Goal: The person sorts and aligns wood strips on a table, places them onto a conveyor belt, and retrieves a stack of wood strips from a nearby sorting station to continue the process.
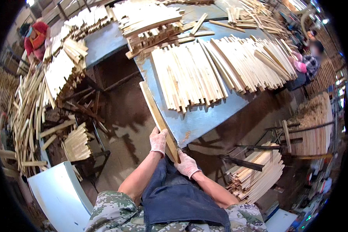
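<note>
A long wooden strip (157, 115) slants away from my body along the left edge of the blue table (205, 125). My left hand (158, 140), in a pale knitted glove, is closed around it partway along. Farther down, my right hand (187, 164), gloved alike, grips its near end. Beyond the strip, a row of pale wooden strips (187, 77) lies side by side on the table, with a second fanned-out row (247, 63) to its right.
A stack of strips (150, 23) rises at the table's far left. Strips rest on a metal rack (257, 170) at right. Heaped strips (31, 112) and a pale blue panel (60, 193) stand at left. One person (38, 36) works far left, another (311, 63) at right.
</note>
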`<state>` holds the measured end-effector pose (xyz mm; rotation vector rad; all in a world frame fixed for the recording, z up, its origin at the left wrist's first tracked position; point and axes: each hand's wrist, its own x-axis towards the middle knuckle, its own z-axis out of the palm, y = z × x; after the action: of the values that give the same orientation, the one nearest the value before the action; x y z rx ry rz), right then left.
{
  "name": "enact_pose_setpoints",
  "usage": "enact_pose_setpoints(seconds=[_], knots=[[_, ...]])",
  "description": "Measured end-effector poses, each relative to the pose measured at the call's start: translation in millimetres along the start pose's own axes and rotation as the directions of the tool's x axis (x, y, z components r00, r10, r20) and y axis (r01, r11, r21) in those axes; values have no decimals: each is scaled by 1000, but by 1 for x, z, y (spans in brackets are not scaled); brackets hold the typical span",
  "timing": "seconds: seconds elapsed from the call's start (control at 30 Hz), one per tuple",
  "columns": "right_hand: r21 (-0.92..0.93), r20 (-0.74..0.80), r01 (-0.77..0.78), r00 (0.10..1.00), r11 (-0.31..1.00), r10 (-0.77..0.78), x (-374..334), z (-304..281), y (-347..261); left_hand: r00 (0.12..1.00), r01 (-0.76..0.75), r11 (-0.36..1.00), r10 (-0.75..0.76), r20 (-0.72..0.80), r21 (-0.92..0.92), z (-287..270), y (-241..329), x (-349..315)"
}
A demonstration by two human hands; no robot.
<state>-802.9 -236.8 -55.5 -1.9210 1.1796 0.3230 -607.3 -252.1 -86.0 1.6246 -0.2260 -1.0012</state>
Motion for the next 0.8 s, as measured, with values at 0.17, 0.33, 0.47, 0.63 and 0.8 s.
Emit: enact_pose_setpoints(seconds=[0.17, 0.33, 0.47, 0.63, 0.8], knots=[[284, 302, -214, 945, 935, 124, 36, 4, 2, 998, 7, 953, 14, -66, 302, 3, -7, 30], [489, 282, -154, 959, 858, 11, 57, 57, 86, 994, 5, 769, -77, 84, 639, 25, -40, 45], [533, 388, -219, 922, 817, -5, 60, 56, 111, 987, -144, 757, 159, 33, 638, 34, -26, 90], [516, 419, -231, 908, 825, -8, 59, 56, 126, 984, -74, 864, 146, -106, 497, 42, -17, 198], [479, 450, -257, 893, 839, 17, 59, 68, 138, 995, 40, 866, 12, -101, 498, 41, 4, 212]])
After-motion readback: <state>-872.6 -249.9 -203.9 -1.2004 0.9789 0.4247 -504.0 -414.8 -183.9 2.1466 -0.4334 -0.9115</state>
